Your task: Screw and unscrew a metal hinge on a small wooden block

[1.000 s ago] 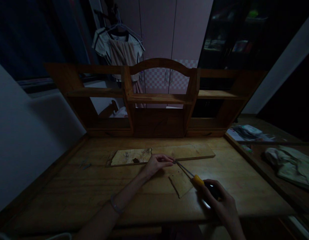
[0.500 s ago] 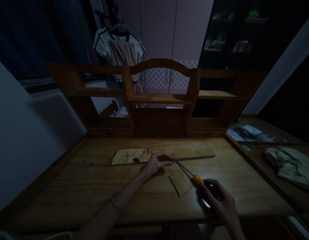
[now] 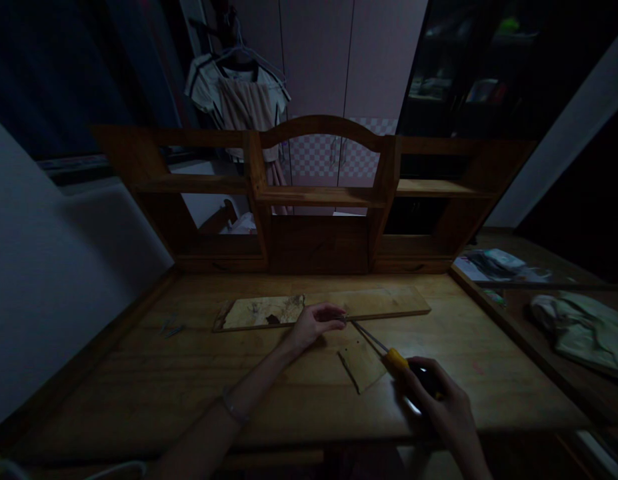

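Note:
My right hand (image 3: 441,393) is closed round the yellow and black handle of a screwdriver (image 3: 396,358). The shaft points up and left, its tip close to the fingertips of my left hand (image 3: 316,323). Between thumb and fingers, that hand pinches a small dark piece (image 3: 345,318), too small to name. Behind the left hand lies a long wooden board (image 3: 383,305), its left part torn and stained. A small square piece of wood (image 3: 361,370) with two dark holes lies below the screwdriver's shaft.
Several small thin metal-looking pieces (image 3: 173,330) lie at the left of the wooden desk (image 3: 139,393). A wooden shelf unit (image 3: 319,195) stands along the back edge. Beyond the right edge is a light-coloured cloth (image 3: 583,330).
The small piece in my left fingers has turned slightly and shows less now. Both hands and the screwdriver stay nearly where they were.

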Motion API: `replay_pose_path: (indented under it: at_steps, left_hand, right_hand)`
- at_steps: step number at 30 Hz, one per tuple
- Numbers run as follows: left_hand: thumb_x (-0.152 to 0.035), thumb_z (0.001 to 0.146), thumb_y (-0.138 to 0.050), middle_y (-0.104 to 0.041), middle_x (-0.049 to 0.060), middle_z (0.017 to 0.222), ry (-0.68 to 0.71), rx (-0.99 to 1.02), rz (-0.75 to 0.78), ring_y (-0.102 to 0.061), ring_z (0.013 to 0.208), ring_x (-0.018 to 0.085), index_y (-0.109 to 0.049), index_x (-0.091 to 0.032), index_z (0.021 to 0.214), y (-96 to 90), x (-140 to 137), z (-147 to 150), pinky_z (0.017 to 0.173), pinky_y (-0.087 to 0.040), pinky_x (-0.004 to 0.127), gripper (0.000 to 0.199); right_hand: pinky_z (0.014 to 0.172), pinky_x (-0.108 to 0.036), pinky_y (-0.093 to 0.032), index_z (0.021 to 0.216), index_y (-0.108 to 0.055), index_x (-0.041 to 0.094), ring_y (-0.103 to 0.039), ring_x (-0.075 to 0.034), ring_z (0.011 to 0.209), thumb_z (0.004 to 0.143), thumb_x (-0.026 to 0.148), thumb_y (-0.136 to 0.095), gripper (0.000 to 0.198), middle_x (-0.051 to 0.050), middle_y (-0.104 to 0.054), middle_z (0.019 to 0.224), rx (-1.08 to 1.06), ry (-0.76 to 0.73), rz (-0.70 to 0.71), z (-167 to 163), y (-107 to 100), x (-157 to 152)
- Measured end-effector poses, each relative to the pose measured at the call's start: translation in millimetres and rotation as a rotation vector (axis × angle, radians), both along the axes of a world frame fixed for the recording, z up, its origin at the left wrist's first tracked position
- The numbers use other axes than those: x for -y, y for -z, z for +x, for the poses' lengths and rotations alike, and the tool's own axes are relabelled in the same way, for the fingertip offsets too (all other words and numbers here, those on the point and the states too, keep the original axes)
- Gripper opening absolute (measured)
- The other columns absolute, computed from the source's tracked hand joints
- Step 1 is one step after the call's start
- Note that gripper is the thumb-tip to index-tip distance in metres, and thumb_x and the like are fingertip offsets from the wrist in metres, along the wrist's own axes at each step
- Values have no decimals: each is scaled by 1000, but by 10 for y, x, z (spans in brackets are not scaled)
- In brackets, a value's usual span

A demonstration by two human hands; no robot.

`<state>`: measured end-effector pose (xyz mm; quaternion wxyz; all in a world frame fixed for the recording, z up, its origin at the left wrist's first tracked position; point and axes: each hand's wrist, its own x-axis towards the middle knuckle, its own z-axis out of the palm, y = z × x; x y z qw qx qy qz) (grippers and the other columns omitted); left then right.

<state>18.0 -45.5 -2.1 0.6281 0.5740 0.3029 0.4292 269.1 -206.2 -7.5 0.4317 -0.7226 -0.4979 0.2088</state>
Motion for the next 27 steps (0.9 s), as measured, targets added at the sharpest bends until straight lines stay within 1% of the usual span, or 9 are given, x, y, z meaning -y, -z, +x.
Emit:
replay_pose_path:
  at_steps: [5,8,12,15,17,19,24,27]
  left_hand:
    - [-30,67,-80,-73,7,82,2,-70,9,-68,77,18,-73,-13,95,-18,7,-14,79,-52,28,33]
    - [-34,69,-78,-72,7,78,16,-60,-3,-68,72,17,-72,-11,90,-20,17,-5,74,-52,27,31]
    - [-41,73,-74,-72,8,77,60,24,-60,-69,67,19,-61,-12,87,-47,45,3,69,-55,30,35]
    - [-48,78,-67,-72,9,78,99,42,-125,-70,64,21,-51,-15,92,-69,56,-1,56,-55,28,40]
    - [-52,79,-65,-72,10,78,106,32,-156,-71,65,23,-47,-16,93,-70,50,-1,50,-53,26,42]
    - [-54,79,-64,-72,10,79,98,39,-176,-72,68,24,-44,-17,93,-57,36,4,50,-54,26,44]
    - [-53,80,-63,-73,11,83,92,89,-170,-72,75,22,-42,-18,91,-14,9,20,66,-57,30,42]
    - [-51,80,-64,-73,12,85,98,102,-170,-72,76,22,-43,-17,91,-12,11,22,68,-57,31,42]
  right_hand:
    - [67,-27,-49,99,-64,25,-65,-21,79,73,60,-64,43,-2,-70,90,-13,-24,-24,26,22,1]
    - [69,-28,-49,99,-64,25,-65,-22,81,73,59,-64,43,-3,-70,91,-25,-31,-35,29,17,-3]
    - [71,-29,-48,98,-64,25,-65,-23,82,74,59,-63,42,-3,-70,92,-14,-1,-8,-12,-32,5]
    - [70,-28,-48,97,-65,25,-65,-22,81,73,59,-64,41,-2,-70,89,-12,2,-17,-39,-65,14]
    - [68,-28,-48,96,-65,25,-65,-22,79,73,60,-64,42,-2,-70,86,-13,6,-27,-41,-69,15]
    - [67,-27,-48,97,-65,25,-65,-22,78,72,60,-64,43,-2,-70,85,-14,16,-30,-31,-54,12]
    - [68,-26,-48,97,-65,24,-65,-20,80,72,60,-64,43,-2,-70,89,-9,-7,-25,20,16,-8]
    - [68,-27,-48,99,-65,24,-65,-20,80,73,60,-63,44,-2,-70,90,-14,-14,-39,34,36,-9]
